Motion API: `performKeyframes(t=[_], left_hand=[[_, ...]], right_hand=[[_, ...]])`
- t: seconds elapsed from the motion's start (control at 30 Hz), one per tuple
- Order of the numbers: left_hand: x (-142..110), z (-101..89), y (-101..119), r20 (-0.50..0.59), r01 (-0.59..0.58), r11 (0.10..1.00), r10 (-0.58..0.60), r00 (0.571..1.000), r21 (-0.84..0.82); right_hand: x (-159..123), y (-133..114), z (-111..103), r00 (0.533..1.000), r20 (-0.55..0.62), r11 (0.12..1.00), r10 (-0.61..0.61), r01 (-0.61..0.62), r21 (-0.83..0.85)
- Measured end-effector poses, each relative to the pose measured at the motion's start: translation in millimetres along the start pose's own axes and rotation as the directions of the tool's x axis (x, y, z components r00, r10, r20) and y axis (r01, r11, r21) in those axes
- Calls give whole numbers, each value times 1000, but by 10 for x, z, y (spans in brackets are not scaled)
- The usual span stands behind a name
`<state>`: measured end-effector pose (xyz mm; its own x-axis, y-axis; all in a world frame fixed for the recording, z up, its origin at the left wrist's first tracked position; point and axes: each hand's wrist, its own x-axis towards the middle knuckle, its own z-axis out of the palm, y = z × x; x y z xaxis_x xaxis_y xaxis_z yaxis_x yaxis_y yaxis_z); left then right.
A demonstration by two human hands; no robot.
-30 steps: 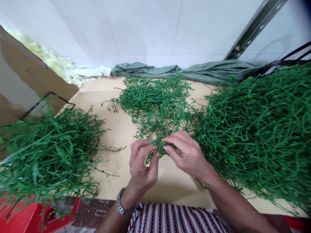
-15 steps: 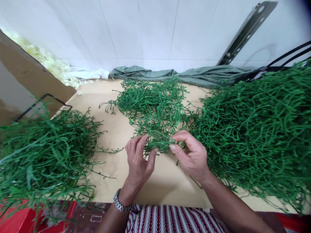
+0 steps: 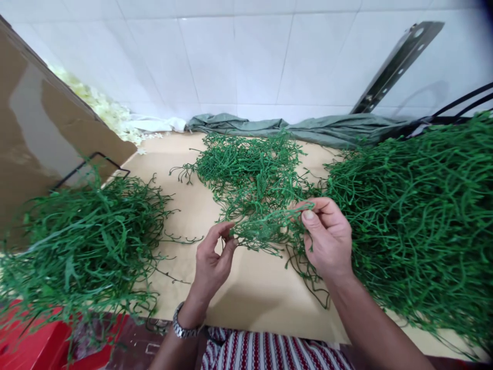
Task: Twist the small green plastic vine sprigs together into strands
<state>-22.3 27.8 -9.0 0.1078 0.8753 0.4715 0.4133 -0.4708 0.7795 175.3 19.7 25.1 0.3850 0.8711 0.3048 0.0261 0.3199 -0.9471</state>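
Note:
Thin green artificial plant stems (image 3: 265,228) stretch between my two hands above the table. The thumb and fingers of my left hand (image 3: 213,257) pinch their left end. On the other side, my right hand (image 3: 327,234) is closed on the stems between thumb and forefinger, with more strands hanging beneath it. Just behind my hands lies a loose pile of the same green stems (image 3: 246,162), and the held strands overlap its near edge. A metal watch (image 3: 183,325) circles my left wrist.
A large heap of green stems (image 3: 419,226) fills the right side, and another heap (image 3: 96,241) lies left. A cardboard box (image 3: 50,118) stands back left by pale flowers (image 3: 92,100). Green cloth (image 3: 308,131) runs along the wall; a metal bracket (image 3: 396,67) rises above it.
My hands have moved apart, the right one going right and slightly up. The stems are now drawn out between them, and my left fingers have closed on one end. The view has shifted slightly.

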Motion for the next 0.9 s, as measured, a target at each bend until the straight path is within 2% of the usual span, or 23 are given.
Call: performKeyframes(t=[0.1,0.23,0.33,0.43,0.53,0.63,0.73,0.8,0.9], left_hand=[[50,-49,10,12,-43,994,42,999,105],[84,-100,-26,112,-226,942,203,973,250],[63,-150,-70,137,-283,920,254,957,270],[18,-218,-101,81,-194,965,182,980,176],[-21,-273,-107,29,18,1000,-18,999,17],[-40,-279,-83,35,161,979,-157,987,-125],[-36,-248,-34,43,158,979,-154,987,-128],[-24,-223,-1,42,134,984,-130,991,-116],[3,-190,42,66,109,985,-101,993,-136]], right_hand=[[52,-61,-13,996,-86,1000,-29,29,8],[125,-108,-30,981,-184,998,-67,69,1],[185,-121,-56,967,-234,994,-106,106,-13],[228,-128,-63,957,-271,993,-108,114,7],[228,-96,-37,956,-283,993,-80,100,56],[192,7,-19,975,-191,994,-113,108,-32],[159,119,-50,989,-36,946,-147,130,-296],[151,138,-95,985,113,846,-133,172,-505],[134,32,-155,931,326,569,-166,360,-740]])
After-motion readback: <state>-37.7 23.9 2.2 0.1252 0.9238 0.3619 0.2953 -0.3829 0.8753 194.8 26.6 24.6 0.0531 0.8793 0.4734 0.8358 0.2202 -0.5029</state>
